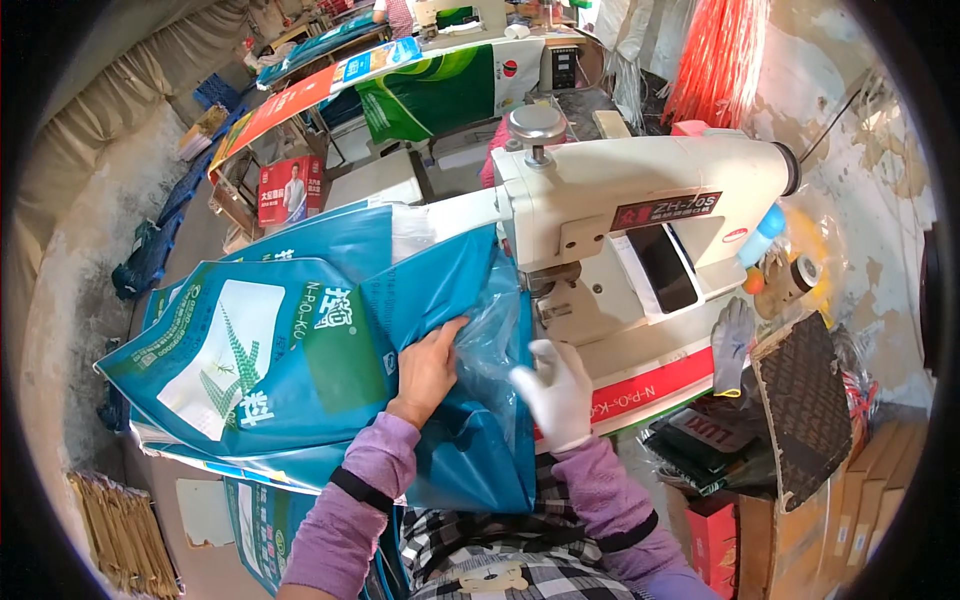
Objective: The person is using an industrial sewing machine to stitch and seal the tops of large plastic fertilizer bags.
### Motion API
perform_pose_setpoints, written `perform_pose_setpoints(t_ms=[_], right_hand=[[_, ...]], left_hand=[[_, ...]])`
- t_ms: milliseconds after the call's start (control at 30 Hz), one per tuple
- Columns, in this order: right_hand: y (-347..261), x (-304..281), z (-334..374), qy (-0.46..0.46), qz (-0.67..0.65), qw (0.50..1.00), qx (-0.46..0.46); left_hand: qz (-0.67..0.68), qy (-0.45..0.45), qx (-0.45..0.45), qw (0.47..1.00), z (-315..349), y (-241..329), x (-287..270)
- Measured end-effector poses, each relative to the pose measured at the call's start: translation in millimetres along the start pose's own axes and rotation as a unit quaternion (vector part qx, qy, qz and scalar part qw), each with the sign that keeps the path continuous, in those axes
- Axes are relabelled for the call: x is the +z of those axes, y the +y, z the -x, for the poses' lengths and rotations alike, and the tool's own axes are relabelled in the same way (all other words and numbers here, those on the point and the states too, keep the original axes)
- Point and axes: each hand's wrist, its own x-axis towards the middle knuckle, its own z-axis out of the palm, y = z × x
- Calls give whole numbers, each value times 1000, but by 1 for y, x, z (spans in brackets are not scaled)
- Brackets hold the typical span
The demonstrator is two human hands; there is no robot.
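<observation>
A blue woven sack [330,370] with a green and white print lies across the bed of a cream sewing machine [610,190]. Its mouth, with a clear plastic liner [490,345] showing, faces the needle area. My bare left hand [428,372] is closed on the sack's upper layer beside the liner, fingertips partly hidden in the folds. My right hand [558,395], in a white glove, is at the sack's right edge, just in front of the presser foot [553,312]. Its thumb and forefinger are apart, with nothing visible between them.
A phone [662,268] lies on the machine bed. To the right are a grey glove [732,345], a thread cone [803,272] and a dark board [803,410]. Red strands [718,70] hang behind. A red box [291,190] stands at back left, and a person [395,15] is at the far table.
</observation>
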Motion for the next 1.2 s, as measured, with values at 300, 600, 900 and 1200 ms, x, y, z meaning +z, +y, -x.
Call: perform_pose_setpoints(t_ms=[300, 600, 900, 1200], right_hand=[[4, -1, -48, -300, 264, 839, -369], [2, 1, -30, -107, 110, 976, -154], [3, -70, 112, -334, 175, 880, -290], [27, -58, 141, -304, -18, 944, 123]], left_hand=[[-46, -131, 21, 990, -1, -13, 6], [348, -227, -162, 895, -36, 11, 45], [204, -64, -177, 961, -41, 38, 65], [197, 8, -254, 947, -46, 44, 87]])
